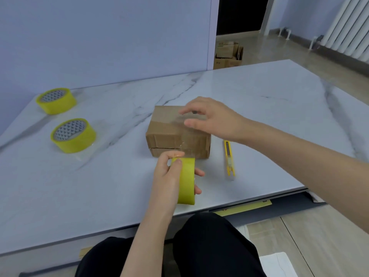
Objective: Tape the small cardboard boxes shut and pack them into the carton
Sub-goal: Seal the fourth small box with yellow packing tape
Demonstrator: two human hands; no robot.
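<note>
On the table (259, 116), clear tape (187, 137) crosses the brown box (165, 128); right hand (211, 118) spread, left hand (165, 176) gripping tape roll (186, 180).

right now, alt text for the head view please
A left hand grips a yellow tape roll at the near side of a small cardboard box while the right hand rests on its top. Two spare rolls lie left, a utility knife right.

A small box (177, 132) is sitting mid-frame on the table (269, 92), the right hand (209, 118) resting on its top. Just below, the left hand (167, 176) is holding a tape roll (186, 182) on edge. A knife (229, 158) is lying just right of the box. At the left a near roll (73, 134) is lying below a far roll (57, 100). A carton (228, 54) is standing on the floor beyond the table, upper centre
</note>
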